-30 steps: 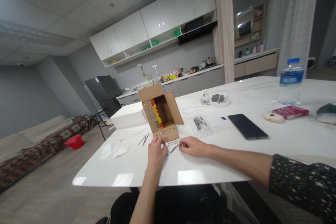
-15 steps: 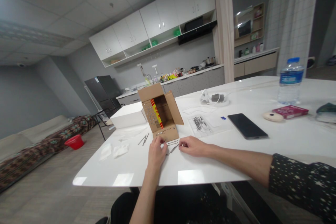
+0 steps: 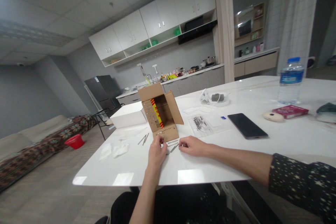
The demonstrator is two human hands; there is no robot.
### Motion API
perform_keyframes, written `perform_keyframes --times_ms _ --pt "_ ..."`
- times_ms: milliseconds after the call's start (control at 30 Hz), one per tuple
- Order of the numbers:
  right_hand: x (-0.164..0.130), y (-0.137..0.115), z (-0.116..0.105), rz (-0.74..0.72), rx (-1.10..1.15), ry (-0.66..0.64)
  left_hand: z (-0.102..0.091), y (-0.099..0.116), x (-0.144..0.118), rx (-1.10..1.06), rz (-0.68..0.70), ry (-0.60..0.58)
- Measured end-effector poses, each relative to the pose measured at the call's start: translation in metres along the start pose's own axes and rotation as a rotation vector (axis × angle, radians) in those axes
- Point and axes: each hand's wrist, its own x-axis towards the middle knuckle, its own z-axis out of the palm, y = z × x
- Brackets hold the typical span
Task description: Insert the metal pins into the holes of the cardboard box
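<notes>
My left hand [image 3: 156,150] rests on the white table [image 3: 126,166] at the front flap of an open cardboard box [image 3: 160,133]. Its thumb and fingers are closed together; a tiny dark thing shows at the fingertips, too small to name. To the right, my right hand [image 3: 193,146] lies on the table with its fingers curled in, and what they hold, if anything, is hidden. Between the hands are several thin metal rods [image 3: 173,148]. Small dots or beads line the box's flap. More thin rods [image 3: 145,139] lie left of the box.
Right of the box is a clear bag of small metal parts [image 3: 200,124], then a phone [image 3: 247,126]. Farther right stand a water bottle [image 3: 290,80] and a dark pink box [image 3: 291,111]. A white box [image 3: 128,116] and tissues [image 3: 121,150] are on the left.
My left fingertips have shifted slightly at the box flap, and the tiny thing there has turned. My right hand stays in place.
</notes>
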Motion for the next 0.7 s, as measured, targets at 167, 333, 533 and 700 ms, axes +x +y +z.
perform_keyframes --times_ms 167,333,533,700 --pt "0.0001 -0.0008 -0.0008 0.002 -0.01 -0.006 0.0008 -0.0006 -0.0011 -0.038 -0.022 -0.017" --pt "-0.0006 -0.0031 -0.0019 0.007 -0.04 -0.016 0.0016 -0.0029 -0.0024 -0.08 -0.054 -0.059" --pt "-0.0016 -0.0046 -0.0026 0.004 -0.056 -0.021 0.0007 -0.0023 -0.0028 -0.095 -0.076 -0.067" --pt "-0.0015 -0.0035 -0.0019 0.004 -0.058 -0.021 -0.0002 -0.0008 -0.0036 -0.102 -0.066 -0.062"
